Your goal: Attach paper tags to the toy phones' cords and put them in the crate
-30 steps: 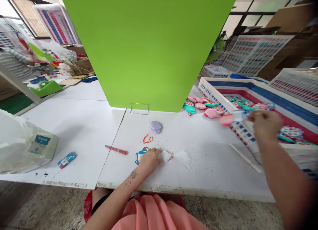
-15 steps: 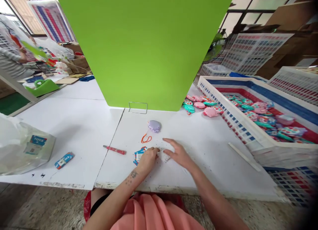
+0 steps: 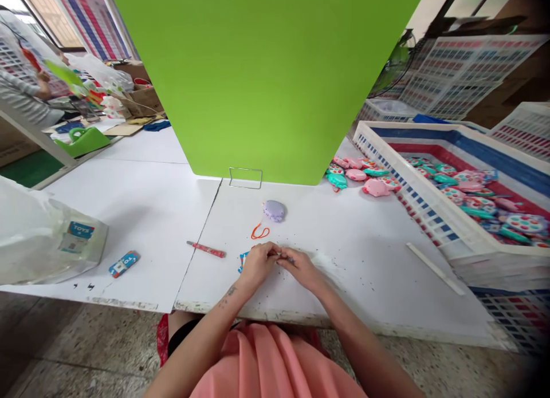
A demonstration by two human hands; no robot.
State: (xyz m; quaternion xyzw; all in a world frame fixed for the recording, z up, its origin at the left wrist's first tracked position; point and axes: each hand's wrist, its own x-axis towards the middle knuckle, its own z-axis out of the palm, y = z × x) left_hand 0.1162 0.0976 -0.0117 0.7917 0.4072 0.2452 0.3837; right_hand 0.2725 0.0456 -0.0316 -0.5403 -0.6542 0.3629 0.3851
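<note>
My left hand (image 3: 258, 264) is closed in a pinch over the white tabletop, partly covering a few blue-and-orange card tags (image 3: 242, 262). Its fingertips meet those of my right hand (image 3: 302, 267), which is pinched too. Something small may be between them, but the fingers hide it. Beyond my hands lies a small lilac animal-shaped toy (image 3: 274, 211). An orange cord loop (image 3: 260, 232) rests just in front of the toy. To the left is a slim red-handled tool (image 3: 208, 249), lying across the table seam.
A tall green panel (image 3: 266, 89) stands behind the toy. Pink and teal toys (image 3: 356, 175) lie beside a white crate (image 3: 429, 232) holding more. At left are a plastic bag (image 3: 92, 252) and a tag stack (image 3: 124, 264). A white strip (image 3: 433, 268) lies at right.
My right hand, earlier spread open over the table, has moved left and closed, its fingertips now touching my left hand's. The whole view has shifted slightly.
</note>
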